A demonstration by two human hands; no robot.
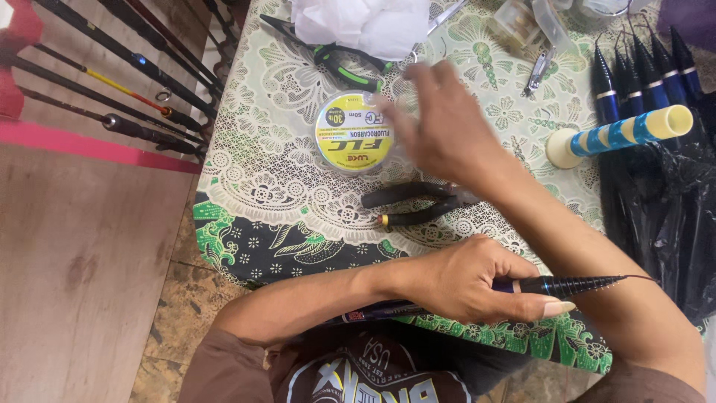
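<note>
Rod section [574,284] is gripped by closed left hand [466,280] at table's near edge | long axis horizontal, thin tip pointed right | right hand [440,123], blurred, open over line spool [354,132], nothing held

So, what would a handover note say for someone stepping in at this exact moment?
Left hand: closed around a thin dark rod tip, held low over the table edge.
Right hand: blurred, fingers spread, at the edge of the round line spool; contact can't be told.
Black pliers lie between the two hands, untouched.
Done: rod tip is in hand.
Left: spool lies flat on the lace cloth, not picked up; no line visibly drawn to the tip.
</note>
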